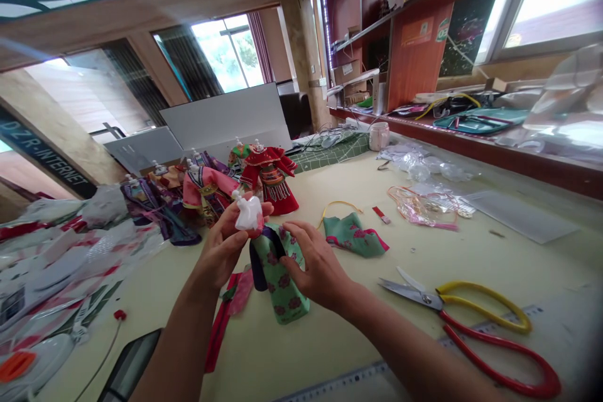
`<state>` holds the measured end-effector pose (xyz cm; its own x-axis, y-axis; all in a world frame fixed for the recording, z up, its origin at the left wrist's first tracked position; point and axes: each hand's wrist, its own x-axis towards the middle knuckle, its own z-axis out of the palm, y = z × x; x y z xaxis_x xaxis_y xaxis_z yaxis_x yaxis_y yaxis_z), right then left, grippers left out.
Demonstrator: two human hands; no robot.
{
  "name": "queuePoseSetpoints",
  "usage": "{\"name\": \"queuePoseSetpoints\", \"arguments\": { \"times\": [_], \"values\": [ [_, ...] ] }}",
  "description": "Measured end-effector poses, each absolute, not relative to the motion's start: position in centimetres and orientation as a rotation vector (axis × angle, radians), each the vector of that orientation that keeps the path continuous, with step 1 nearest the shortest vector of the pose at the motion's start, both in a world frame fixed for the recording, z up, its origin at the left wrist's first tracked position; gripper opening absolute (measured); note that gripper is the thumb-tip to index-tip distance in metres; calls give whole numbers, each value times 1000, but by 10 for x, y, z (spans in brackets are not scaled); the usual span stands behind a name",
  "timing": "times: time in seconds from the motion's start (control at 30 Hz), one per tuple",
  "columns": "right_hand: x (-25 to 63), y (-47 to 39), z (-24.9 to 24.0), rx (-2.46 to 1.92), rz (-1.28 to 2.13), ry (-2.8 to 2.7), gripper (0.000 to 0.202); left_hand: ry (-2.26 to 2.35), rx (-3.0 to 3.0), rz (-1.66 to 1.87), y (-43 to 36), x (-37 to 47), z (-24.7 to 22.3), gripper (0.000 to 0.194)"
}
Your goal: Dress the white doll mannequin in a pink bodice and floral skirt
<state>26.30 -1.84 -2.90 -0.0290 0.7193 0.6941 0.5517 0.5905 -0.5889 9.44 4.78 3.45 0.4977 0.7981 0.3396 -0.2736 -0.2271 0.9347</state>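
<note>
My left hand (219, 252) is closed around a small headless doll with a white torso (249, 212), held upright above the table. A green skirt with dark pink flowers (284, 294) and a navy panel hangs from the doll's waist. My right hand (316, 265) pinches the skirt's upper right side between thumb and fingers. Just beyond the right hand lies a green cloth piece with a pink edge (353, 235) and a yellow cord. Red and pink fabric strips (223, 320) lie below my left hand. Scissors with yellow and red handles (436, 301) rest open at the right.
Several dressed headless dolls (271, 182) stand at the back left. A ruler (348, 382) lies at the front, and a dark phone-like device (132, 364) at the left edge. Cords (424, 204), a clear sheet (521, 217) and a jar (379, 136) are at the right.
</note>
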Motion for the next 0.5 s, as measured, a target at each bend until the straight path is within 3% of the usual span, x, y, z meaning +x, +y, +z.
{"name": "queuePoseSetpoints", "arguments": {
  "times": [0.5],
  "values": [
    [264, -20, -25, -1054, 133, -1693, 46, 492, 1545, 1075, 50, 97, 48, 54]
  ]
}}
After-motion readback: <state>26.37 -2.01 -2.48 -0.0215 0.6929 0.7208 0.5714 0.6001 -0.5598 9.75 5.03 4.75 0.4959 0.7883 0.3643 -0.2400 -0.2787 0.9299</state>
